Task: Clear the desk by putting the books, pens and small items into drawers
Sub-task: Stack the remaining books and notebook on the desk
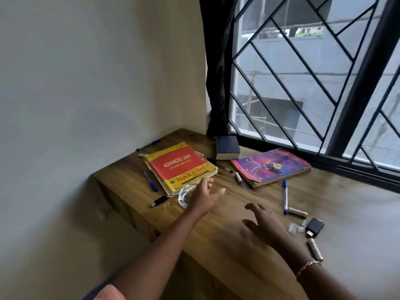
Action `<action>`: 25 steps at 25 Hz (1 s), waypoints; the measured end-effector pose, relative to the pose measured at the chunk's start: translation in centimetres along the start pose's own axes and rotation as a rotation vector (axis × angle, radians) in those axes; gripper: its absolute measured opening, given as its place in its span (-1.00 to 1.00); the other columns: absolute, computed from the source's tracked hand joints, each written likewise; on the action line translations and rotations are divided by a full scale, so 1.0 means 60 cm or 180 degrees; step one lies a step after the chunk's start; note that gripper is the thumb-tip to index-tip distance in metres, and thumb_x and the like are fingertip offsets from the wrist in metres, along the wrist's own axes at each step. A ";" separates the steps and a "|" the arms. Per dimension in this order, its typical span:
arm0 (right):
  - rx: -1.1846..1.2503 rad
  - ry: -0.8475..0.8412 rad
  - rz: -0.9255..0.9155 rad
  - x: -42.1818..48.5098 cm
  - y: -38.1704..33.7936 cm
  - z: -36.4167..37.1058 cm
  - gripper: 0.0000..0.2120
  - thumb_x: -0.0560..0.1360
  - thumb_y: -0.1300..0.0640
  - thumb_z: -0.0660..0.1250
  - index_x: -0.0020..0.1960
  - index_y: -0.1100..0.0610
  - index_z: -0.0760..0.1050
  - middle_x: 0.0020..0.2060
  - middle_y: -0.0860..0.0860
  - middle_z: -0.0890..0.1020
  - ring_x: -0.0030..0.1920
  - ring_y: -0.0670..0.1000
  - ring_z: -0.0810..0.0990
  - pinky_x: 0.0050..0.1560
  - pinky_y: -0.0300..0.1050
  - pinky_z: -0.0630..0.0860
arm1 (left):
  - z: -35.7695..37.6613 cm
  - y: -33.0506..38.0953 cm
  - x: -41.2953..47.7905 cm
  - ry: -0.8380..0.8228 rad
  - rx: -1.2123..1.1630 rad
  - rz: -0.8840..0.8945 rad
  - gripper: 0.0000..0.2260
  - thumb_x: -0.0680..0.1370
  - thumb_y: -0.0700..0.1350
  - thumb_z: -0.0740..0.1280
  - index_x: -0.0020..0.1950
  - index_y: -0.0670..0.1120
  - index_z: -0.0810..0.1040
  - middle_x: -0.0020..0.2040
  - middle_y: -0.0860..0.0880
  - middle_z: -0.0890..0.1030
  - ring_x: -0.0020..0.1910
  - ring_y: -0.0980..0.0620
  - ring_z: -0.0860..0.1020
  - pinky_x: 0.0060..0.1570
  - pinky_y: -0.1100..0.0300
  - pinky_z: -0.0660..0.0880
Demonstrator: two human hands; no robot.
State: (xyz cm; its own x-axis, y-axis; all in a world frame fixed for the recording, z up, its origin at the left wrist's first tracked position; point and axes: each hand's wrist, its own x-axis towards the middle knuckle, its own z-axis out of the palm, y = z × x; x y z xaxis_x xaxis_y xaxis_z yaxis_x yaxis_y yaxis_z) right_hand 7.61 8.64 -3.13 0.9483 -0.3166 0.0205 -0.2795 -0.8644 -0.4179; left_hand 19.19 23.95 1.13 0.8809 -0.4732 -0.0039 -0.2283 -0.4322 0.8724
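A yellow and red Java book [177, 167] lies at the far left of the wooden desk [238, 245]. A thick dark book [227, 147] sits by the window, and a purple cartoon notebook [270, 166] lies to its right. Blue pens [285, 197] [151, 181] and a black marker [159, 200] are scattered about. My left hand [205, 197] hovers with spread fingers over a clear glass dish [186, 194], just before the Java book. My right hand [263, 221] is open above the desk's middle, holding nothing.
White chalk-like sticks [297, 211] [315, 249], a black charger block [315, 227] and small cards [295, 228] lie at the right. A barred window [303, 72] and dark curtain [218, 83] stand behind the desk. A wall bounds the left side.
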 end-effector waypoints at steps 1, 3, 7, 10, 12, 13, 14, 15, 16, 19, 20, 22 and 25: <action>-0.0006 -0.0041 -0.0008 0.017 0.000 -0.003 -0.57 0.52 -0.03 0.25 0.34 0.04 0.29 0.29 0.05 0.42 0.24 0.06 0.46 0.20 -0.09 0.43 | -0.011 -0.004 0.013 0.0106 -0.0121 -0.0126 -0.61 0.51 0.00 0.35 0.27 -0.09 0.38 0.20 -0.04 0.46 0.14 0.03 0.47 0.03 0.20 0.41; -0.0025 -0.0056 -0.0013 0.048 -0.003 -0.013 -0.58 0.52 -0.02 0.26 0.33 0.06 0.30 0.27 0.07 0.45 0.21 0.06 0.48 0.18 -0.07 0.45 | -0.033 -0.011 0.037 0.0252 -0.0319 -0.0371 -0.62 0.51 0.00 0.35 0.26 -0.10 0.39 0.17 -0.05 0.48 0.06 0.04 0.48 0.00 0.21 0.41; 0.0020 -0.0154 0.0038 0.109 -0.020 -0.028 -0.56 0.52 -0.01 0.26 0.34 0.12 0.33 0.29 0.08 0.46 0.23 0.06 0.48 0.18 -0.09 0.47 | -0.083 -0.035 0.081 0.0436 -0.0436 -0.0737 -0.55 0.52 -0.01 0.34 0.33 -0.17 0.33 0.28 -0.15 0.45 0.19 -0.08 0.47 0.09 0.11 0.44; 0.0110 -0.0292 0.0018 0.162 -0.040 -0.030 -0.60 0.52 0.04 0.28 0.31 0.16 0.37 0.21 0.09 0.52 0.17 0.04 0.51 0.05 -0.17 0.47 | -0.113 -0.062 0.111 0.0572 -0.0683 -0.1147 -0.52 0.53 -0.02 0.33 0.35 -0.22 0.32 0.31 -0.18 0.44 0.21 -0.09 0.45 0.04 0.14 0.40; 0.0220 -0.0314 0.0010 0.202 -0.054 -0.026 -0.70 0.52 0.07 0.29 0.21 0.17 0.43 0.03 0.09 0.54 0.02 0.02 0.52 -0.09 -0.19 0.41 | -0.129 -0.081 0.133 0.0631 -0.0889 -0.1338 -0.53 0.54 -0.02 0.32 0.35 -0.25 0.33 0.30 -0.18 0.46 0.19 -0.09 0.46 0.04 0.12 0.40; 0.0245 -0.0304 0.0013 0.225 -0.060 -0.023 -0.76 0.52 0.08 0.29 0.13 0.16 0.45 -0.06 0.07 0.51 -0.06 0.01 0.49 -0.14 -0.19 0.36 | -0.137 -0.088 0.147 0.0668 -0.1038 -0.1408 -0.55 0.54 -0.04 0.32 0.34 -0.24 0.35 0.29 -0.17 0.49 0.15 -0.09 0.50 0.02 0.12 0.42; 0.0275 -0.0306 0.0028 0.246 -0.067 -0.020 -0.81 0.52 0.09 0.29 0.08 0.15 0.45 -0.10 0.04 0.48 -0.11 0.00 0.46 -0.16 -0.19 0.34 | -0.145 -0.092 0.160 0.0723 -0.1233 -0.1473 -0.59 0.55 -0.07 0.31 0.32 -0.23 0.38 0.26 -0.16 0.51 0.04 -0.06 0.55 -0.05 0.16 0.45; 0.0338 -0.0310 0.0056 0.266 -0.074 -0.015 -0.81 0.51 0.10 0.29 0.07 0.17 0.46 -0.13 0.02 0.47 -0.13 -0.01 0.45 -0.18 -0.17 0.35 | -0.153 -0.094 0.173 0.0801 -0.1430 -0.1552 -0.64 0.55 -0.10 0.30 0.30 -0.21 0.39 0.21 -0.15 0.55 -0.12 0.00 0.56 -0.19 0.21 0.48; 0.0413 -0.0297 0.0084 0.288 -0.081 -0.011 -0.79 0.51 0.10 0.30 0.08 0.20 0.47 -0.14 0.02 0.48 -0.15 -0.01 0.46 -0.18 -0.16 0.37 | -0.161 -0.097 0.187 0.0880 -0.1587 -0.1644 -0.66 0.56 -0.13 0.29 0.30 -0.20 0.39 0.17 -0.15 0.57 -0.24 0.04 0.54 -0.34 0.24 0.46; 0.0571 -0.0299 0.0291 0.344 -0.099 0.004 -0.75 0.51 0.11 0.29 0.12 0.23 0.47 -0.06 0.10 0.56 -0.12 0.02 0.49 -0.17 -0.13 0.41 | -0.173 -0.108 0.226 0.0908 -0.1907 -0.1826 -0.63 0.56 -0.16 0.29 0.34 -0.21 0.36 0.15 -0.18 0.57 -0.18 -0.04 0.57 -0.35 0.18 0.53; 0.0626 -0.0334 0.0403 0.362 -0.104 0.010 -0.75 0.51 0.12 0.28 0.14 0.21 0.47 0.00 0.11 0.58 -0.08 0.04 0.52 -0.14 -0.10 0.45 | -0.174 -0.114 0.239 0.0882 -0.1981 -0.1884 -0.61 0.55 -0.16 0.30 0.35 -0.21 0.36 0.17 -0.18 0.57 -0.06 -0.09 0.59 -0.21 0.12 0.55; 0.0722 -0.0372 0.0662 0.392 -0.110 0.022 -0.77 0.53 0.14 0.25 0.15 0.20 0.45 0.04 0.13 0.58 0.00 0.07 0.56 -0.02 -0.05 0.54 | -0.175 -0.124 0.261 0.0882 -0.2031 -0.2011 -0.59 0.53 -0.14 0.32 0.36 -0.18 0.36 0.19 -0.18 0.55 0.11 -0.15 0.56 0.02 0.02 0.53; 0.0870 -0.0385 0.0962 0.419 -0.115 0.034 -0.75 0.54 0.07 0.23 0.12 0.21 0.45 0.02 0.13 0.58 0.02 0.09 0.58 0.04 -0.02 0.56 | -0.182 -0.131 0.288 0.0887 -0.2165 -0.2131 -0.59 0.52 -0.13 0.33 0.34 -0.15 0.36 0.19 -0.20 0.55 0.13 -0.18 0.56 0.15 -0.07 0.51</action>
State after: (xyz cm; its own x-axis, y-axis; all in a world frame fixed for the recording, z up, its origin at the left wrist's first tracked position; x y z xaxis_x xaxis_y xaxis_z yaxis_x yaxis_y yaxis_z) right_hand 33.65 7.45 -1.61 0.8451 -0.4777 -0.2398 -0.5131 -0.5993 -0.6144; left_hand 40.74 27.55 -0.43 0.8270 -0.0576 -0.5592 0.5613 0.0292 0.8271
